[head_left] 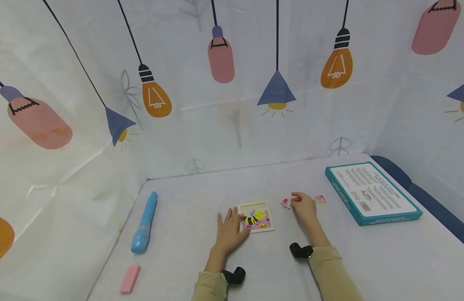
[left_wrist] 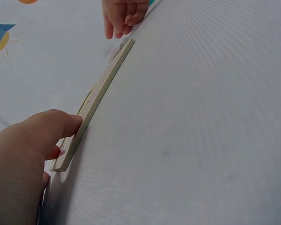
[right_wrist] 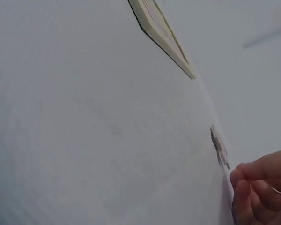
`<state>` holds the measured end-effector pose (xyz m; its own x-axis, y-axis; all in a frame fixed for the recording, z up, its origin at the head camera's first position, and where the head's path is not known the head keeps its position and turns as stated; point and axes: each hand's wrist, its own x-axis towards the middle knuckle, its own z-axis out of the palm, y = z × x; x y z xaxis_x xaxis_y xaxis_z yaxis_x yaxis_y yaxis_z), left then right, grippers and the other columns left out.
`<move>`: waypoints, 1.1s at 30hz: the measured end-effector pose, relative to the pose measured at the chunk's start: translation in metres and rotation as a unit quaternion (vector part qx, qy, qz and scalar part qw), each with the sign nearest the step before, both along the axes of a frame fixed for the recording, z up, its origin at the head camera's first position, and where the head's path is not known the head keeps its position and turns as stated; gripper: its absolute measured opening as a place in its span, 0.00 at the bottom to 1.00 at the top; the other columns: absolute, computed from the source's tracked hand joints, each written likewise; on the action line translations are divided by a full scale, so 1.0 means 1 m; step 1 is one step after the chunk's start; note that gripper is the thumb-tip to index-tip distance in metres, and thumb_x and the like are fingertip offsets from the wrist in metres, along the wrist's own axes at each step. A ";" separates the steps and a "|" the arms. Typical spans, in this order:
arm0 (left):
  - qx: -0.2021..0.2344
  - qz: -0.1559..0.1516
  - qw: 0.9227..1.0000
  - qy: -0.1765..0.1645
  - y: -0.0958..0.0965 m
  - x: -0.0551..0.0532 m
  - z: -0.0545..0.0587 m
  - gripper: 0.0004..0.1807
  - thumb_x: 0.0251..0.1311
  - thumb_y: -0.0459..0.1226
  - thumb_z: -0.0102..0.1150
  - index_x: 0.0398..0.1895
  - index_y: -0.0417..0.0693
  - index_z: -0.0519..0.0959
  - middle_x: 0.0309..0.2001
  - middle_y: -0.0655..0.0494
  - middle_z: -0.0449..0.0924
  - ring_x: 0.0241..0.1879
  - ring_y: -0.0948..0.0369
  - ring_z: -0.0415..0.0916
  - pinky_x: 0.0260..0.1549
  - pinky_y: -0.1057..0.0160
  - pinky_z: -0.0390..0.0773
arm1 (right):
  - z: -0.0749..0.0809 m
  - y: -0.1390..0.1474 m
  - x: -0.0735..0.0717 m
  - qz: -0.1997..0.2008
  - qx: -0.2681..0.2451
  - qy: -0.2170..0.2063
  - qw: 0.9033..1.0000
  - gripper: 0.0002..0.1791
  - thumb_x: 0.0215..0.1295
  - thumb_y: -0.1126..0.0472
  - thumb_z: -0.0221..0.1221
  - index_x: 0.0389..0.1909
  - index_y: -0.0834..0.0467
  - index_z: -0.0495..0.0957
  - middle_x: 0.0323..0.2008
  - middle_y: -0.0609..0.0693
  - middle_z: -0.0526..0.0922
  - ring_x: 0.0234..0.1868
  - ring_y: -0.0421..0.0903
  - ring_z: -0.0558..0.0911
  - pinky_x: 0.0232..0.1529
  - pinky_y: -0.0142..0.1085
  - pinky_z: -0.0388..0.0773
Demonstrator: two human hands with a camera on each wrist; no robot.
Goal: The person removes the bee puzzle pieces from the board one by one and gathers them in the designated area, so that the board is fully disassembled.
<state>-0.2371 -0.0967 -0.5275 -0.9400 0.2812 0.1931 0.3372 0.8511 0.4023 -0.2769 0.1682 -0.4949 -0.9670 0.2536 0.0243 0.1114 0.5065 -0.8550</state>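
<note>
A square wooden puzzle tray [head_left: 271, 228] with a yellow-and-black bee picture lies on the white table, its upper strip showing bare wood. My left hand [head_left: 229, 232] lies spread along its left side, thumb at the lower edge and fingers fairly straight; in the left wrist view the thumb [left_wrist: 65, 123] presses the tray's edge. My right hand [head_left: 304, 207] reaches over small pink puzzle pieces [head_left: 285, 203] right of the tray. In the right wrist view its bent fingertips come together close beside a piece [right_wrist: 218, 147]; I cannot tell whether they pinch one.
Another pink piece [head_left: 320, 200] lies right of my right hand. A teal-edged box [head_left: 374, 192] lies at the right. On the left are a blue microphone-shaped object [head_left: 144, 223] and a pink block [head_left: 130, 279]. A lamp-printed white curtain [head_left: 232, 125] rises behind the table.
</note>
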 end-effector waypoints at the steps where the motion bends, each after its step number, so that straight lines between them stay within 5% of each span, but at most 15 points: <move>1: 0.000 0.000 1.000 -0.001 0.000 0.000 0.000 0.25 0.55 0.54 0.51 0.51 0.49 0.71 0.68 0.44 0.58 0.69 0.49 0.50 0.64 0.39 0.35 | 0.000 0.002 0.000 -0.006 0.014 -0.001 1.000 0.18 0.59 0.69 0.52 0.51 0.68 0.75 0.39 0.62 0.81 0.42 0.56 0.78 0.43 0.45 0.73; 6: 0.004 -0.004 1.000 0.004 -0.001 0.000 0.001 0.25 0.54 0.53 0.52 0.50 0.48 0.72 0.67 0.42 0.59 0.68 0.47 0.51 0.63 0.38 0.36 | 0.001 0.006 0.001 -0.008 0.039 -0.003 0.999 0.16 0.59 0.69 0.51 0.48 0.67 0.76 0.38 0.62 0.80 0.42 0.57 0.77 0.43 0.47 0.72; 18: 0.004 -0.004 1.000 -0.002 -0.001 0.000 0.001 0.25 0.55 0.54 0.52 0.51 0.49 0.71 0.68 0.43 0.58 0.69 0.49 0.50 0.64 0.39 0.35 | 0.002 -0.009 0.001 0.077 0.151 -0.007 0.986 0.23 0.51 0.62 0.62 0.50 0.62 0.77 0.40 0.58 0.79 0.39 0.52 0.76 0.39 0.46 0.72; 33: 0.005 -0.004 1.000 -0.003 0.000 0.001 0.002 0.26 0.54 0.54 0.52 0.51 0.49 0.71 0.68 0.42 0.58 0.69 0.48 0.51 0.63 0.39 0.36 | -0.001 0.003 0.000 0.001 0.200 -0.017 0.980 0.19 0.57 0.61 0.58 0.49 0.66 0.77 0.43 0.66 0.77 0.44 0.63 0.77 0.41 0.53 0.73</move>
<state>-0.2364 -0.0967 -0.5254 -0.9391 0.2858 0.1908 0.3409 0.8444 0.4133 -0.2773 0.1707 -0.4955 -0.9696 0.2285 0.0880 0.1355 0.8002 -0.5843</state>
